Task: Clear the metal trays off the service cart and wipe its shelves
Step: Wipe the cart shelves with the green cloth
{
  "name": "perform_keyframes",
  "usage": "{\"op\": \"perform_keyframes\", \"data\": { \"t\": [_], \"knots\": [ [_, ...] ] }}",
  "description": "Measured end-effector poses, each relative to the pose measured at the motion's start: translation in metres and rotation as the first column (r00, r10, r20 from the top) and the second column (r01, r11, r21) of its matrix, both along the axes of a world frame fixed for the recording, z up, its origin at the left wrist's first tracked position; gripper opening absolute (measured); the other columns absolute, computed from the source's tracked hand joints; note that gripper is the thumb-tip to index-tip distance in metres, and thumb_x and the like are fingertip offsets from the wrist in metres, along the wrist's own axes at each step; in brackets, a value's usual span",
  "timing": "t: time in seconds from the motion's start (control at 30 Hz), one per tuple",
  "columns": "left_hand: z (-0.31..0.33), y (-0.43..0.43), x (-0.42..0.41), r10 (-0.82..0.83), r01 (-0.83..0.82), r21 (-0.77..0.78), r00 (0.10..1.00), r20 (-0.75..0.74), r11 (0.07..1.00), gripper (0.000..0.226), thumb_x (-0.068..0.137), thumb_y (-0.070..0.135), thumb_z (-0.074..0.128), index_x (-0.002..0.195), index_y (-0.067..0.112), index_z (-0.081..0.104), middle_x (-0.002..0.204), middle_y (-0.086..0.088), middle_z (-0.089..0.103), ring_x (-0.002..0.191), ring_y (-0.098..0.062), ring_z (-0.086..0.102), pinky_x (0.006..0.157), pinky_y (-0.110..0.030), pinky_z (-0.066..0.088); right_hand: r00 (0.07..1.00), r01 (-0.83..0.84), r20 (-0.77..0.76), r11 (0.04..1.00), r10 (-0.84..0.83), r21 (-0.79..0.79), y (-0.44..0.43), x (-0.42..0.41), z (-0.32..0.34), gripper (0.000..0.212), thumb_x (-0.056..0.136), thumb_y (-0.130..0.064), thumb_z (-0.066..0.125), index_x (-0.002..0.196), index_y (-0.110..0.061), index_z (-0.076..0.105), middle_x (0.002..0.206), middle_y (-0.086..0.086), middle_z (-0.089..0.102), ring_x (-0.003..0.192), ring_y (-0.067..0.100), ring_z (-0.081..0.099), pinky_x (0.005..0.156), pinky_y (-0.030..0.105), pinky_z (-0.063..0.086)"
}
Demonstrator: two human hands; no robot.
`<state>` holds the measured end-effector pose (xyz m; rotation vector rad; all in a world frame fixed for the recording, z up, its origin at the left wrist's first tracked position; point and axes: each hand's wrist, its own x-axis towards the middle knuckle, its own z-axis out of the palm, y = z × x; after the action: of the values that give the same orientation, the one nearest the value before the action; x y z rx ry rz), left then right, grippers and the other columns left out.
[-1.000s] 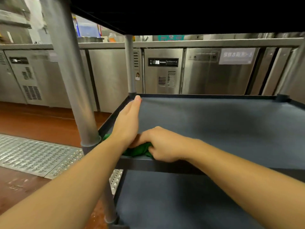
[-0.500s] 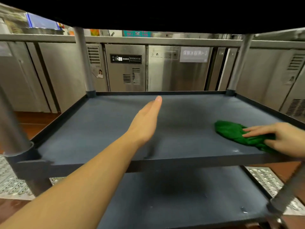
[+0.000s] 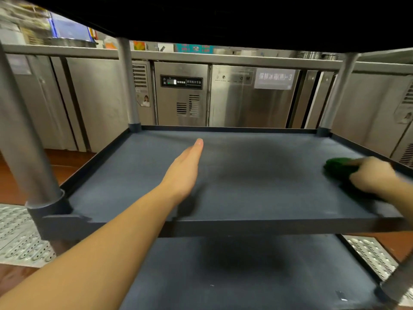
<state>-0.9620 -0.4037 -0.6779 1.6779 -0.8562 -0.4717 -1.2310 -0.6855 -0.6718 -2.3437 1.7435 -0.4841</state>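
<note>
Green cloth (image 3: pixel 337 167) gripped in your blurred right hand (image 3: pixel 375 175) by the shelf's (image 3: pixel 257 175) right edge, your left hand (image 3: pixel 183 173) straight-fingered, empty, over the shelf's middle.

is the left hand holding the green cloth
No, the left hand is empty, stretched straight over the middle shelf, while the right hand holds the green cloth near the shelf's right edge.

Steel fridges (image 3: pixel 250 101) line the back under a long counter (image 3: pixel 223 57), one with a dark display (image 3: pixel 181 82). The floor (image 3: pixel 67 158) is red-brown with perforated metal grates (image 3: pixel 20 238).
</note>
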Motion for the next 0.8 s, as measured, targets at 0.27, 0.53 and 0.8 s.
{"op": "perform_keyframes", "data": {
  "t": [0.27,0.53,0.8],
  "knots": [
    [0.001,0.018,0.014,0.062,-0.062,0.002,0.998,0.009,0.998,0.058,0.096,0.062,0.022,0.142,0.034,0.041,0.146,0.009,0.042,0.137,-0.016,0.033,0.107,-0.036,0.025,0.876,-0.479,0.066,0.878,0.479,-0.017,0.139,0.205,-0.007,0.032,0.087,-0.009,0.055,0.116,-0.014,0.068,0.119,0.013,0.066,0.11,0.032,0.061,0.096,0.035,0.049],
    [0.004,0.049,0.034,0.296,-0.287,-0.122,0.953,0.063,0.95,0.04,0.102,0.045,0.03,0.134,0.029,0.048,0.113,0.014,0.045,0.107,-0.005,0.04,0.093,-0.025,0.027,0.59,-0.807,-0.039,0.591,0.806,-0.012,0.228,0.294,-0.019,0.022,0.084,-0.009,0.057,0.104,-0.017,0.065,0.104,0.012,0.067,0.098,0.036,0.063,0.081,0.037,0.048],
    [0.006,-0.007,0.002,0.151,-0.152,-0.048,0.988,-0.018,0.987,0.054,0.098,0.057,0.026,0.144,0.032,0.04,0.148,0.006,0.041,0.137,-0.015,0.034,0.102,-0.031,0.024,0.673,-0.73,-0.223,0.682,0.705,-0.047,0.138,0.216,-0.013,0.037,0.087,-0.004,0.052,0.122,-0.014,0.06,0.123,0.015,0.058,0.109,0.036,0.058,0.09,0.039,0.05]
  ]
}}
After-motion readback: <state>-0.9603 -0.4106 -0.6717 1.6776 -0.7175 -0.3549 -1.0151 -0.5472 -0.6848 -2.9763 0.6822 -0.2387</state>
